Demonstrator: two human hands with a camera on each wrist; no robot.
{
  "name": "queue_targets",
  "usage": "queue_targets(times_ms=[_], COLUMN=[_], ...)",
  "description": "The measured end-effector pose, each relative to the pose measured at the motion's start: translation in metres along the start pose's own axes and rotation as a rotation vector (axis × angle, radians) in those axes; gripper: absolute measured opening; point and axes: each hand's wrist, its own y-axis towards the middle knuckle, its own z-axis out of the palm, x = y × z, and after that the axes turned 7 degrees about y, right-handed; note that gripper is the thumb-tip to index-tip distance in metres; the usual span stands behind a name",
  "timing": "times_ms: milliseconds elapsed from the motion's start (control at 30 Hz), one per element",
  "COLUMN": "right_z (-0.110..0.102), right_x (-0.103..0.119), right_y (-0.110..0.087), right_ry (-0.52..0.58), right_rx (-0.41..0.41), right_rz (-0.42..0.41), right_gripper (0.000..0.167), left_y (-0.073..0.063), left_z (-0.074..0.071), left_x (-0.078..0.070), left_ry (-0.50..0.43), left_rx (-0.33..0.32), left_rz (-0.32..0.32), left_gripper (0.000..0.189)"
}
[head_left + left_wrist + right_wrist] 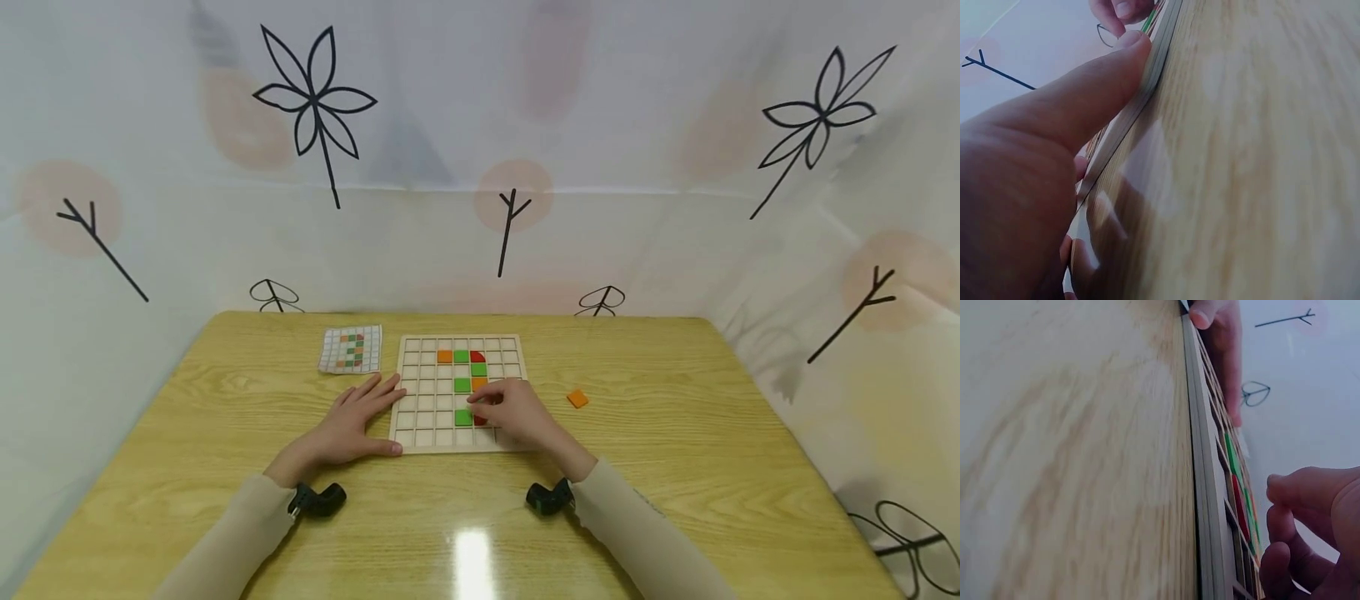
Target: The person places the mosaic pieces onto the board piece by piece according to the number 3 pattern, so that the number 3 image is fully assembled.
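Observation:
A pale wooden grid board [425,420] lies on the table, with orange, green and red tiles in some squares. My left hand [352,427] rests at the board's left edge with its fingers spread; its fingertips lie over the rim and its thumb is by the near left corner. Over the board's right half is my right hand [513,410], fingers curled and the tips of thumb and index finger close together. No tile shows between those fingertips in the right wrist view. Beside them are a green tile [463,417] and a partly covered red tile [480,421].
One loose orange tile [577,398] lies on the table right of the board. A small pattern card [327,358] with a printed coloured grid is at the board's upper left. Behind the table [660,358] hangs a pale cloth with drawn plants.

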Motion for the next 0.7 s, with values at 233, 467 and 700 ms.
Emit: queue_targets(times_ms=[233,467,700], right_z=[-0.012,-0.034,-0.062], right_x=[-0.004,-0.013,-0.024], right_y=[-0.002,-0.006,-0.017], right_ry=[-0.005,-0.044,-0.077], right_rx=[-0.054,-0.15,-0.224], right_rz=[0.003,-0.01,0.018], right_gripper=[0.011,0.012,0.016], left_y=[-0.001,-0.001,-0.001], left_z=[0.0,-0.001,0.0], left_x=[0.001,0.001,0.001], left_ry=[-0.004,-0.004,0.002], left_rx=[0.003,0.024,0.025], left_rz=[-0.004,-0.012,-0.01], left_gripper=[0.09,0.091,0.091])
